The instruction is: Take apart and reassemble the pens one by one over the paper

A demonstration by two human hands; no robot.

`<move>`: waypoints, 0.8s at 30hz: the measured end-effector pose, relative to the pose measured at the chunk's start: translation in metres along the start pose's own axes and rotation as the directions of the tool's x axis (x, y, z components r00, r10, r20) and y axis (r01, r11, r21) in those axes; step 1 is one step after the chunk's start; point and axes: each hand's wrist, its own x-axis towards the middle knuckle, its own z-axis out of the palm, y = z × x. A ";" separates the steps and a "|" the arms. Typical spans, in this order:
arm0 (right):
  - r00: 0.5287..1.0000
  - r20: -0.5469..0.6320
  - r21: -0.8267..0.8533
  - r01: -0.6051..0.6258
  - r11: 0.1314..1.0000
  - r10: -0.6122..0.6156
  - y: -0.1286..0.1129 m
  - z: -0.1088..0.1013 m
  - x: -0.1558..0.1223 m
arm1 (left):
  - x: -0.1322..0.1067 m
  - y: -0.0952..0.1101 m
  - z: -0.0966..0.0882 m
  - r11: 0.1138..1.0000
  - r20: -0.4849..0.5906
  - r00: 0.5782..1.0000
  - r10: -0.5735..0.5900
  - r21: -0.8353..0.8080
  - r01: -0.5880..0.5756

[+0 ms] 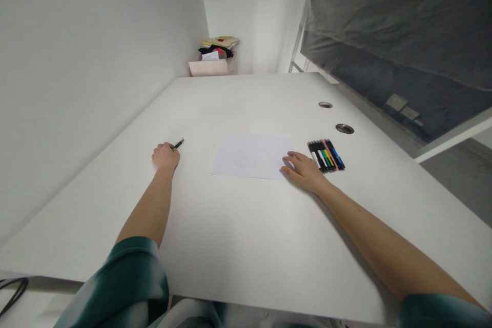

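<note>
Black pen (178,144) pinched in left hand (165,156), white paper (251,156) nearly blank

The left hand is curling shut and pinching the pen near the left side of the white desk (238,246), apart from the paper. The right hand (303,171) is lying open with its fingers spread, and its fingertips are touching the paper's right edge. Colored pens (326,156) are lying in a neat row just beside that hand, near two round holes (345,128) in the desk. No drawing is showing yet, but faint marks are hard to tell. Past the far edge, a pink box (208,67) is holding black cloth (215,51), and a gray cover (400,25) is hanging on the right.
</note>
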 end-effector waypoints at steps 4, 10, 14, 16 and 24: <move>1.000 0.002 0.003 -0.007 1.000 0.007 -0.001 0.000 0.000 | -0.002 0.002 -0.004 0.999 0.029 0.999 0.040 -0.018 -0.040; 1.000 0.018 0.005 -0.012 1.000 0.012 -0.004 -0.003 0.001 | -0.021 0.031 -0.007 0.972 0.090 0.968 0.233 -0.046 -0.229; 0.999 0.030 -0.007 -0.018 1.000 0.018 -0.007 -0.005 0.001 | -0.037 0.054 -0.009 0.942 0.108 0.936 0.336 -0.015 -0.336; 0.999 0.029 -0.011 -0.021 1.000 0.022 -0.008 -0.006 0.001 | -0.042 0.060 -0.011 0.939 0.108 0.935 0.339 0.014 -0.343; 1.000 0.009 0.000 -0.014 1.000 0.014 -0.006 -0.003 0.001 | -0.046 0.061 -0.017 0.948 0.141 0.940 0.310 0.025 -0.317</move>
